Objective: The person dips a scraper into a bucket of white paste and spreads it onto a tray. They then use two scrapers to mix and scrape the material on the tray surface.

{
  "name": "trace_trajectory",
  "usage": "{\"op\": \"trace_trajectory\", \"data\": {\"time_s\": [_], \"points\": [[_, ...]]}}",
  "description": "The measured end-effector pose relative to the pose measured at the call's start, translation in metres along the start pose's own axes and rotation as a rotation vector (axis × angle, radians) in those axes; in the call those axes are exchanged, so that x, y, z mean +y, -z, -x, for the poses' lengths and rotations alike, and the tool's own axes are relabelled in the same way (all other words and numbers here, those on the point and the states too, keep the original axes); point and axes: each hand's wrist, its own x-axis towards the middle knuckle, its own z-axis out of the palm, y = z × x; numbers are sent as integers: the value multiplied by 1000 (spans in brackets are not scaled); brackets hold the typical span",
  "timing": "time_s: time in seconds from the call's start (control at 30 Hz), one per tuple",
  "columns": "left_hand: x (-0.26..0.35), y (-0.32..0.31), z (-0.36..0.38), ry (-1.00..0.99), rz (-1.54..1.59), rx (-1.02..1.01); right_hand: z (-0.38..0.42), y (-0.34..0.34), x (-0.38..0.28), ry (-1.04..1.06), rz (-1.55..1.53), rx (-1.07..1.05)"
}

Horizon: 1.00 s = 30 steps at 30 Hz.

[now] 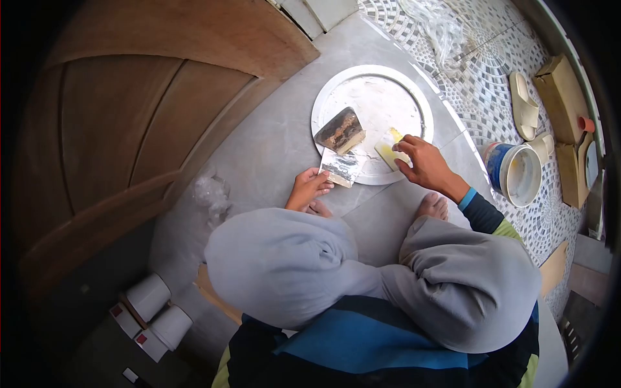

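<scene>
A round metal tray (425, 97) with a white-smeared surface lies on the floor before my feet. My left hand (310, 189) grips the lower corner of a square whitish plate with dark grey smears (341, 167), which overlaps the tray's near left rim. Just above that plate rests a dark brown block with a rough tan edge (341, 131), partly over the tray's left side. My right hand (424, 165) is at the tray's right side, fingers bent around a flat white-and-yellow piece (388, 153). Its exact kind cannot be made out.
A brown wooden door (123, 129) stands at left, with crumpled clear plastic (210, 197) near it. To the right are a blue-and-white bucket (521, 174), a beige slipper (524, 107) and a cardboard box (561, 97). White containers (147, 297) sit at lower left.
</scene>
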Motion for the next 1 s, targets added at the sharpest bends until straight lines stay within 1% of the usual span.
{"op": "trace_trajectory", "data": {"time_s": [0.03,0.1,0.17,0.2,0.23,0.3,0.33,0.37,0.4,0.43,0.5,0.53,0.6,0.63,0.7,0.73,0.77,0.83,0.9,0.97,1.0], "points": [[1,-2,2,12,56,-54,-12,-4,-2,5,2,0],[2,-8,4,18,106,-52,-36,-17,-2,83,42,-53],[0,-12,3,28,149,-48,-64,-24,-8,109,173,-64],[-4,-13,1,19,160,-42,-80,-34,-3,218,257,-9],[-5,-14,1,9,170,-36,-97,-35,-2,382,380,10],[-7,-17,1,-11,161,-16,-122,-37,-4,596,478,-33],[-8,-17,1,-37,149,-10,-131,-44,-3,596,464,-29],[-9,-16,0,-31,141,-3,-138,-53,-3,590,515,-90],[-10,-14,-1,-73,142,-4,-143,-56,-7,583,568,-153],[-11,-13,-2,-114,145,-6,-146,-58,-9,581,559,-152],[-12,-13,-2,-131,139,10,-149,-60,-12,530,690,-237],[-11,-13,-2,-157,135,22,-146,-59,-11,531,689,-237],[-10,-14,-1,-196,154,52,-136,-57,-9,695,692,-43],[-9,-15,0,-234,173,80,-134,-57,-11,701,695,-42],[-3,-16,-1,-216,228,91,-132,-54,-16,610,744,-181],[1,-17,-2,-192,281,102,-135,-47,-16,531,705,-320],[5,-18,-4,-194,289,103,-133,-40,-15,537,709,-325],[9,-24,-4,-332,173,41,-113,-24,-22,390,355,97],[22,-35,-2,-330,190,29,-89,-8,-37,219,191,194],[30,-46,-10,-319,289,-61,-74,-9,-37,154,183,222],[35,-55,-11,-305,259,-50,-68,-13,-36,148,174,224]]}}
